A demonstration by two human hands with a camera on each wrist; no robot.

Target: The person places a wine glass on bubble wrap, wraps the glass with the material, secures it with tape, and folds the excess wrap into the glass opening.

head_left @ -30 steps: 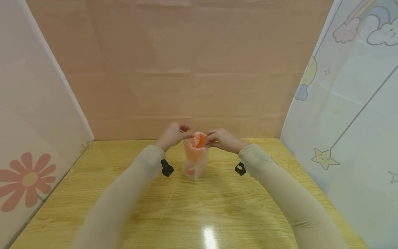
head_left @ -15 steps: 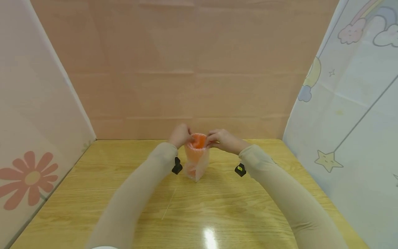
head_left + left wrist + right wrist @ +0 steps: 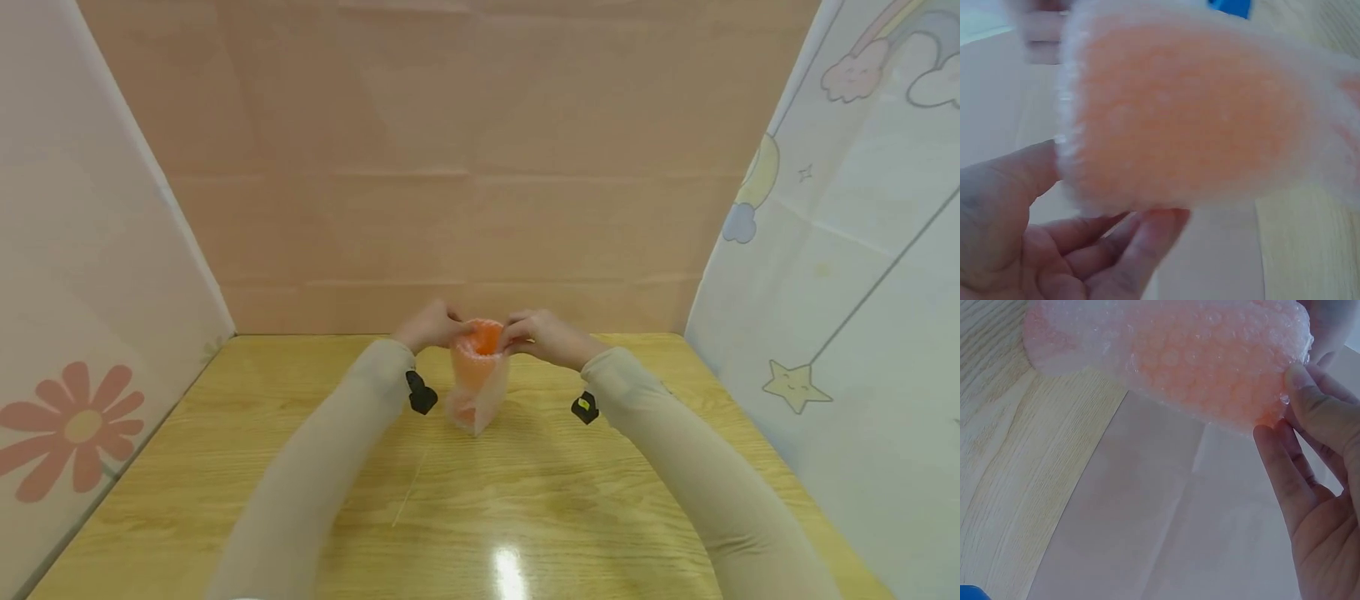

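An orange open-topped vessel stands upright on the wooden table, narrowing below and widening again at its foot. Bubble wrap surrounds it and is folded over the rim, with a loose corner at the bottom. At the rim's left side, my left hand pinches the wrap, its thumb over the edge and its fingers curled outside. My right hand pinches the rim on the opposite side between thumb and fingers. In the left wrist view the wrapped body is blurred and hides the left thumb's tip.
A wooden table extends toward me, with a thin pale line on it in front of the vessel. A pinkish-brown backdrop rises behind. Printed white panels flank both sides. Black devices sit at my wrists.
My left hand came in to the rim and dipped its fingers into the opening, then drew back slightly with the thumb over the edge. The opening looks rounder. My right hand kept its hold.
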